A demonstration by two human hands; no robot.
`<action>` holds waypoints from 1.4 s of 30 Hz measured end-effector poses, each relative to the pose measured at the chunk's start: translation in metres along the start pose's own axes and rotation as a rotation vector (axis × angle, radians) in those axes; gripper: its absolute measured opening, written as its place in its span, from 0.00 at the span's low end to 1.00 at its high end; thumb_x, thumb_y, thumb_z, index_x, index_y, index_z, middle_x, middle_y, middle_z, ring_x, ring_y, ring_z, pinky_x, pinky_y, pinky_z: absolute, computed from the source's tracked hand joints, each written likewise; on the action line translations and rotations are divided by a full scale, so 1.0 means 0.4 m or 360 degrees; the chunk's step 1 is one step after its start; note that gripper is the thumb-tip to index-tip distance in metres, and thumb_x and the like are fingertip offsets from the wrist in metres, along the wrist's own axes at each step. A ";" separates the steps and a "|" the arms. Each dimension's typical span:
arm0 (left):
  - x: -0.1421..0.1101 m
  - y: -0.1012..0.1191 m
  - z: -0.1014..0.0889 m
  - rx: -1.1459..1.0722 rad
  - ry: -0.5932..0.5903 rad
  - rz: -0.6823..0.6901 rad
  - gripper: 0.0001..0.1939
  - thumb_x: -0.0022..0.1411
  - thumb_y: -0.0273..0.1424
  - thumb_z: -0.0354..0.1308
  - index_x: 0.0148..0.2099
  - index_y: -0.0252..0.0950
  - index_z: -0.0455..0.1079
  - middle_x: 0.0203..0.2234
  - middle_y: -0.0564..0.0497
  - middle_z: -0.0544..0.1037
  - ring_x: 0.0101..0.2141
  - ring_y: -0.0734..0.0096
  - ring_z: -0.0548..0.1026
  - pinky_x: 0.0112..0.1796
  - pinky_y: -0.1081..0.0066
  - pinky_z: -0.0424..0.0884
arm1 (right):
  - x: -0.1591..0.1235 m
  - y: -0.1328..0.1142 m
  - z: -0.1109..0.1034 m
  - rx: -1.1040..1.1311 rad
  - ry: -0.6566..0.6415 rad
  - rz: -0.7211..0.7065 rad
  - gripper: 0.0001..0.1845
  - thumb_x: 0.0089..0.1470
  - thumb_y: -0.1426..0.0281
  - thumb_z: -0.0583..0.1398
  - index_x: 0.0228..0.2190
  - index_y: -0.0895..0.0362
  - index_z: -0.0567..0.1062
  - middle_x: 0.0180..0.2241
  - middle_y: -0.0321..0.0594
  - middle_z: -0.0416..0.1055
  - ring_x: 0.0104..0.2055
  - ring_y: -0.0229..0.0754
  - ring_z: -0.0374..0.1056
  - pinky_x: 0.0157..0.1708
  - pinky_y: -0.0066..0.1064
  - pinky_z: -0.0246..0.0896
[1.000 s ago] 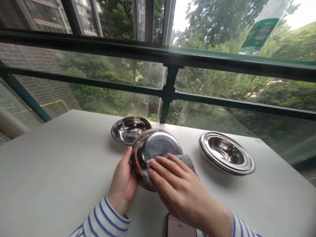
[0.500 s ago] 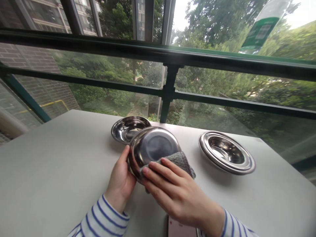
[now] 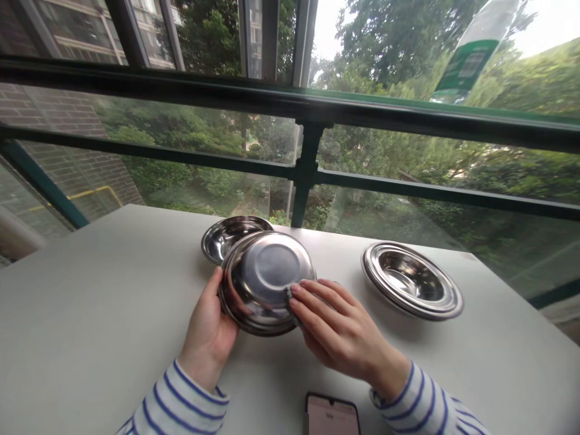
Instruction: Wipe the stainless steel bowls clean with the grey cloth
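Note:
A shiny steel bowl (image 3: 267,272) is held tilted above the table, its outer base facing me. My left hand (image 3: 211,329) grips its left rim, thumb along the side and the other fingers mostly hidden beneath. Against the bowl's lower right side, my right hand (image 3: 342,329) presses a grey cloth (image 3: 290,294); most of the cloth is covered by the fingers. Behind the held bowl, a second steel bowl (image 3: 229,232) rests open side up, partly hidden. To the right sits a stack of wide-rimmed steel bowls (image 3: 412,281).
A phone (image 3: 333,415) lies at the near edge of the white table (image 3: 113,302). A bottle with a green label (image 3: 466,63) stands on the dark green railing (image 3: 203,90) beyond the table, with glass panels and trees behind.
My right hand has slid right and the cloth has bunched under its fingers, baring more of the bowl's base. The held bowl has shifted slightly left. More of the phone shows.

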State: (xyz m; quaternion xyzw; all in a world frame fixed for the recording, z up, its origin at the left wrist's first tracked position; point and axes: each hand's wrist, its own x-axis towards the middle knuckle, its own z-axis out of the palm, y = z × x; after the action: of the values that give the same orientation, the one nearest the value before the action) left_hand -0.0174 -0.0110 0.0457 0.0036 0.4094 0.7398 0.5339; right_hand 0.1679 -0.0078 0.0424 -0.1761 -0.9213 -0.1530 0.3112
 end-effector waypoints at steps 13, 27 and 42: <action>-0.001 -0.008 -0.006 0.0078 -0.0070 -0.0048 0.14 0.63 0.26 0.48 0.31 0.30 0.73 0.22 0.50 0.79 0.21 0.76 0.75 0.23 0.78 0.71 | 0.009 -0.027 0.010 0.0011 -0.0050 -0.0020 0.16 0.56 0.73 0.54 0.46 0.62 0.71 0.52 0.40 0.66 0.53 0.46 0.62 0.54 0.41 0.57; 0.007 0.017 -0.003 0.0010 -0.0009 0.0002 0.13 0.63 0.26 0.48 0.35 0.32 0.74 0.24 0.51 0.80 0.24 0.75 0.76 0.28 0.77 0.74 | -0.010 0.007 0.015 0.0026 0.0106 -0.0056 0.16 0.54 0.75 0.55 0.45 0.63 0.71 0.51 0.42 0.68 0.54 0.46 0.61 0.54 0.40 0.58; -0.001 0.017 0.003 0.0049 -0.0021 -0.0018 0.15 0.64 0.26 0.46 0.32 0.31 0.73 0.22 0.51 0.80 0.23 0.75 0.76 0.28 0.77 0.74 | -0.012 0.006 0.013 0.0111 0.0079 -0.0004 0.16 0.54 0.74 0.55 0.45 0.64 0.71 0.50 0.44 0.68 0.53 0.48 0.61 0.53 0.41 0.59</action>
State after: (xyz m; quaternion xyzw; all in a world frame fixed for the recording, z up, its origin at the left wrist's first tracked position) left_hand -0.0221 -0.0112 0.0508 0.0144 0.4171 0.7304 0.5407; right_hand 0.1699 -0.0048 0.0357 -0.1600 -0.9183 -0.1254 0.3398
